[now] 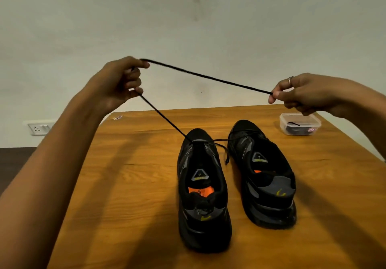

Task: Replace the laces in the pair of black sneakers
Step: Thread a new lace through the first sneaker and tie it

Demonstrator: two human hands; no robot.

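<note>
Left hand [123,80] raised above the wooden tabletop [133,176], fingers curled round a black lace [208,76] running down to the toe eyelets of the left sneaker [202,191]. Beside it, standing apart, the right sneaker [263,174]. Right hand [302,93] pinching the lace's far end, above a clear plastic container [300,123].
</note>
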